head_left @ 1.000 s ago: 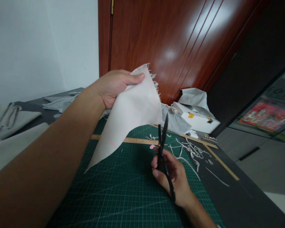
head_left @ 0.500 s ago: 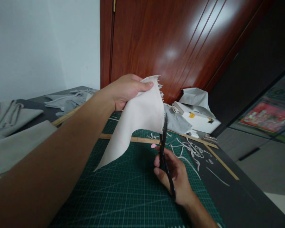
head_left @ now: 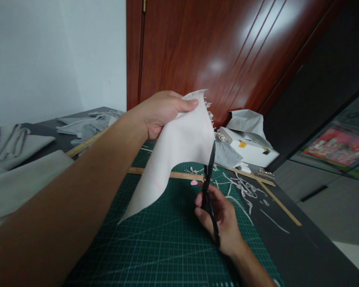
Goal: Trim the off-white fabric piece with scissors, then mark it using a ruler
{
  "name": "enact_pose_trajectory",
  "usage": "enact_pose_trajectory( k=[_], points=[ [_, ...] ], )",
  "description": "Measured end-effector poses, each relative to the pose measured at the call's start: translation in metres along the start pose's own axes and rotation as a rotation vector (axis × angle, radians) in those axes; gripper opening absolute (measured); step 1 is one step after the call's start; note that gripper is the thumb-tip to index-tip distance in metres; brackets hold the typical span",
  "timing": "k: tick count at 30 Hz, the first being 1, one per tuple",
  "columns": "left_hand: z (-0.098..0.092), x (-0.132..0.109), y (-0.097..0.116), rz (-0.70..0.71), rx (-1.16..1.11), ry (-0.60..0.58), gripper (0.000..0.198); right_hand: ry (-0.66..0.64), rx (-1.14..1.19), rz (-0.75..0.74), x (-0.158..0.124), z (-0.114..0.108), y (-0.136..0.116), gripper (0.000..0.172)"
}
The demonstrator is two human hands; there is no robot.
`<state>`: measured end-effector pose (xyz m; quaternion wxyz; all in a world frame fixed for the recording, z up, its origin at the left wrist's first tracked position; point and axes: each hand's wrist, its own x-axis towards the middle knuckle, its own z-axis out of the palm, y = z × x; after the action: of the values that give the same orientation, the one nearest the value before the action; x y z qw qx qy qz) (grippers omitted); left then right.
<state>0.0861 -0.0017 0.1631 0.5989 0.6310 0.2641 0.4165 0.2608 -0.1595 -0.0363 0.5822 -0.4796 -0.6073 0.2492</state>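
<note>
Pinched at its top by my left hand (head_left: 167,109), a piece of white fabric (head_left: 185,137) hangs in the air and curls down to a point at the lower left. Its right edge is frayed, with small snips along it, and a faint pink line runs near that edge. My right hand (head_left: 221,217) grips black scissors (head_left: 208,183) by the handles, blades pointing up. The blades meet the lower right edge of the fabric. Beneath both hands lies a green cutting mat (head_left: 167,247) with a grid.
A wooden ruler (head_left: 179,175) crosses the mat, with a pink piece of chalk (head_left: 194,182) beside it. White fabric scraps (head_left: 245,187) lie at the right. Behind them stands a white box (head_left: 257,153). Folded cloth (head_left: 6,145) rests at the left.
My left hand has moved slightly right and up with the fabric. The scissors have tilted a little to the right, with their blades still at the fabric's edge.
</note>
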Motion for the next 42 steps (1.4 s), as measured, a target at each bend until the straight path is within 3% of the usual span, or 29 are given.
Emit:
enact_pose_trajectory(
  k=[28, 34, 39, 42],
  points=[
    [0.007, -0.003, -0.002, -0.006, -0.001, 0.008, 0.018, 0.01, 0.035, 0.012, 0.0, 0.001, -0.001, 0.045],
    [0.005, 0.0, -0.006, 0.026, 0.072, 0.067, 0.017, 0.021, 0.117, 0.033, 0.001, 0.001, -0.002, 0.042],
    [0.002, -0.003, -0.004, -0.03, 0.095, 0.038, 0.017, 0.124, 0.206, 0.09, 0.007, -0.011, -0.001, 0.034],
    [0.001, -0.005, -0.007, -0.101, 0.118, -0.049, 0.017, 0.227, 0.265, 0.108, 0.014, -0.022, -0.002, 0.033]
  ],
)
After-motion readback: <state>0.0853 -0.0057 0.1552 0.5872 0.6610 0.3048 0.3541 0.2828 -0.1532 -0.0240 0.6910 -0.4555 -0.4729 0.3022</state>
